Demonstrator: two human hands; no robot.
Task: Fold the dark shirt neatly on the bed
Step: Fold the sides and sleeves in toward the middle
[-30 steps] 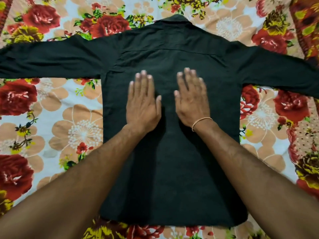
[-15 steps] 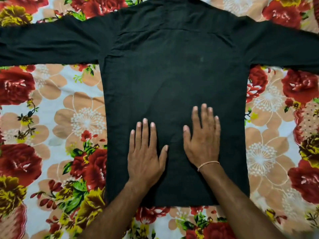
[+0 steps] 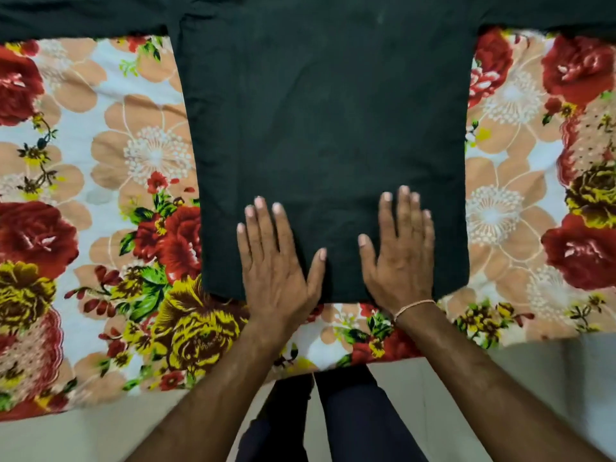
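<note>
The dark shirt lies flat and back-up on the floral bedsheet, its sleeves stretched out to both sides along the top edge of the view. My left hand rests flat on the shirt's lower hem, fingers straight. My right hand, with a thin thread band at the wrist, lies flat on the hem just to the right of it. The collar is out of view.
The bed's near edge runs across the lower part of the view, with pale floor below it. My legs in dark trousers stand against the bed between my forearms.
Both flat hands have slid down the shirt's back from the chest area to the hem. The view has tilted down, so the collar has left the frame and the bed edge has appeared.
</note>
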